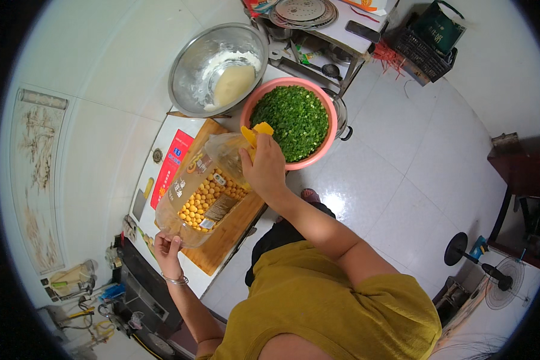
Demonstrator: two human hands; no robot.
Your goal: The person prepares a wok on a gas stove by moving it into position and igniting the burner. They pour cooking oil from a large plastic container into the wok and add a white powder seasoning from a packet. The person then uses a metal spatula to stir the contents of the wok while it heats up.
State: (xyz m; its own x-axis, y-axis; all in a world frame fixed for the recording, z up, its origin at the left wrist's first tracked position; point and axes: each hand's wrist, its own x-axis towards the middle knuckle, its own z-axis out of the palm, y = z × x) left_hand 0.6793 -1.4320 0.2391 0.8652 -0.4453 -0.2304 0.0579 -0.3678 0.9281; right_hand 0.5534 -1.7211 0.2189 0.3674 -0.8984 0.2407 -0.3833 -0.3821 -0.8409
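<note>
A large clear plastic cooking oil jug [183,207], with soybeans pictured on its label, lies tilted between my two hands. My right hand [265,167] is wrapped round its yellow handle near the neck. The yellow cap end [263,128] reaches over the rim of a pink basin [329,139]. At the jug's base, my left hand [167,247] grips the bottom edge with thumb and fingers. Chopped green leaves [294,117], like chives or scallions, fill the basin. Whether any oil flows out is too small to tell.
A steel bowl [189,75] with pale dough [233,84] stands behind the jug. Under the jug lies a wooden cutting board [207,255], beside a red packet [173,159] and a cleaver [141,201]. A pot [341,111] sits right of the basin; a phone [362,31] lies beyond.
</note>
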